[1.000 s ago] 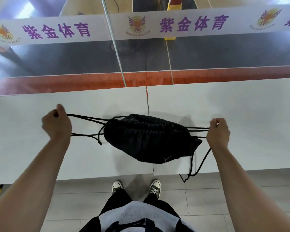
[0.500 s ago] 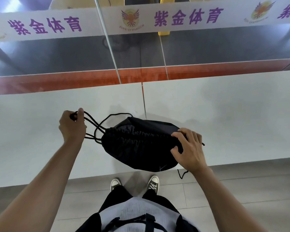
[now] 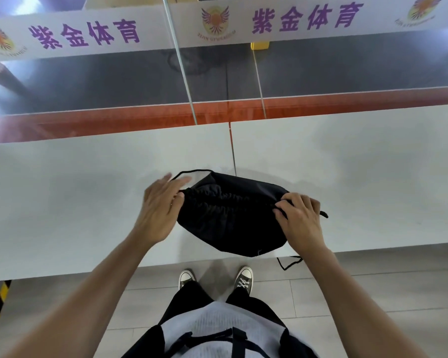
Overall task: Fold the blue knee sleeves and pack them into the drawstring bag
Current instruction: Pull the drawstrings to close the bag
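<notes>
Here the soft, light black fabric drawstring bag (image 3: 230, 215) lay cinched near the white table's (image 3: 62, 202) front edge, best held at its gathered ends, where the left hand's (image 3: 161, 210) spread fingers rested while the right hand (image 3: 299, 220) pinched the cord.

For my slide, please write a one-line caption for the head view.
Both hands, left hand and right hand, at the ends of a cinched black drawstring bag on a white table.
</notes>
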